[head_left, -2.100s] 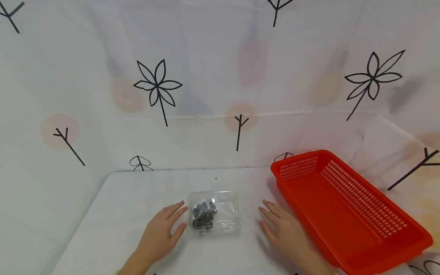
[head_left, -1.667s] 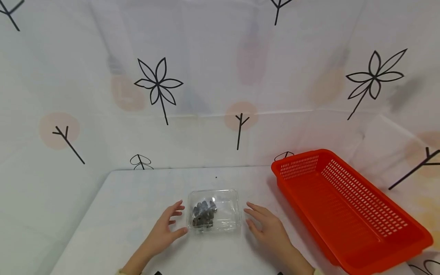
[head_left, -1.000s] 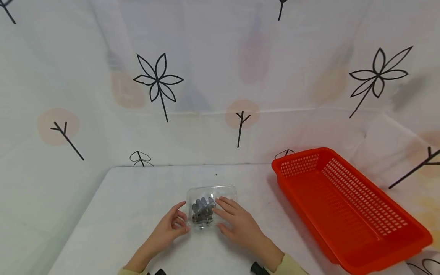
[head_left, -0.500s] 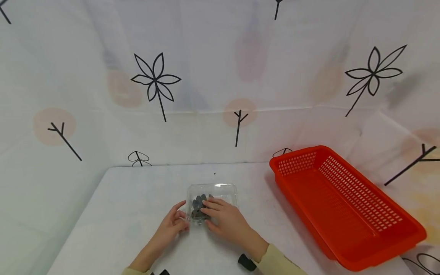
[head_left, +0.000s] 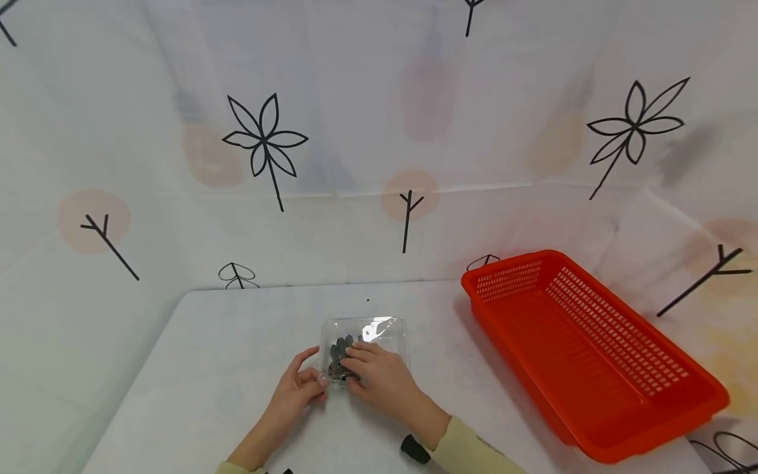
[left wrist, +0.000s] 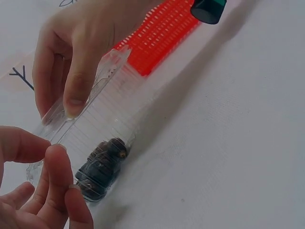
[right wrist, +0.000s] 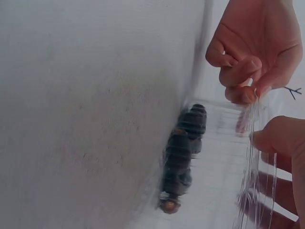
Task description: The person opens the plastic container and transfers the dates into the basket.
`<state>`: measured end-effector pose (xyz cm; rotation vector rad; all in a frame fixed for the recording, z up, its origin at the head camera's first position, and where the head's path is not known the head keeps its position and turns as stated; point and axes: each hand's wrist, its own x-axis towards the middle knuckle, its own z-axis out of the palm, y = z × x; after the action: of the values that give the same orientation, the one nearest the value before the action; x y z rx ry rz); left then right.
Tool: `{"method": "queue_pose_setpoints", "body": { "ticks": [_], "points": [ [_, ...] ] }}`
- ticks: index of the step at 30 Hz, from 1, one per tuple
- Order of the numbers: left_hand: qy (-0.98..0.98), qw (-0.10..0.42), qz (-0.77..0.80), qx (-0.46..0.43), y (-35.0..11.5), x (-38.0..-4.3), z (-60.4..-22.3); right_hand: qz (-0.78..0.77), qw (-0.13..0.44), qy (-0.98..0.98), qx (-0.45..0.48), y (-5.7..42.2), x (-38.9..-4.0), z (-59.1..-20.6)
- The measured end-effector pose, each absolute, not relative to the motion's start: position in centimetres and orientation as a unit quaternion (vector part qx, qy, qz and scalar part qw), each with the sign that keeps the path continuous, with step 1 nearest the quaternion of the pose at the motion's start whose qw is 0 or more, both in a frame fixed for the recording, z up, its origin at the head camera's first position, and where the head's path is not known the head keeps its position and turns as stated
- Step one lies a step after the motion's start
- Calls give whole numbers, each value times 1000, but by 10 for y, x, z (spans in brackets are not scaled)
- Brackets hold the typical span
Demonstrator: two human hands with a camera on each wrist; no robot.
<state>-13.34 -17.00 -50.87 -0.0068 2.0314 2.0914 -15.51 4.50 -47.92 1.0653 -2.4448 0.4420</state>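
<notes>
A clear plastic clamshell box (head_left: 392, 334) sits on the white table with its lid down. Several dark, oval pieces (head_left: 340, 349) with brownish ends lie inside, bunched toward its left. My left hand (head_left: 295, 390) is at the front left corner, pinching the rim between thumb and fingertips, as the right wrist view shows. Across the front of the lid lies my right hand (head_left: 385, 380), gripping it with the fingers over the top and the thumb (left wrist: 78, 95) bent at the front rim. That hand covers part of the dark pieces in the head view.
A long red plastic basket (head_left: 598, 355) with perforated sides stands on the right, slanting toward the front. Behind the table hangs a white cloth (head_left: 343, 158) with black plant drawings. A short black cylinder (head_left: 414, 449) is at the right wrist.
Both hands have closed in on the box: the right one came leftward onto the lid, the left one moved to the front left corner and took hold. The box has barely moved.
</notes>
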Motion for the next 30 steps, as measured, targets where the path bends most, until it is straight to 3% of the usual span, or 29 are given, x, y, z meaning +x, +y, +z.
{"method": "queue_pose_setpoints", "body": {
  "ticks": [13, 30],
  "points": [
    [716, 108, 689, -21, -167, -137, -511, 176, 311, -849, 389, 39, -160, -497],
    [671, 149, 726, -23, -168, -135, -511, 269, 269, -873, 304, 32, -165, -491]
  ]
}}
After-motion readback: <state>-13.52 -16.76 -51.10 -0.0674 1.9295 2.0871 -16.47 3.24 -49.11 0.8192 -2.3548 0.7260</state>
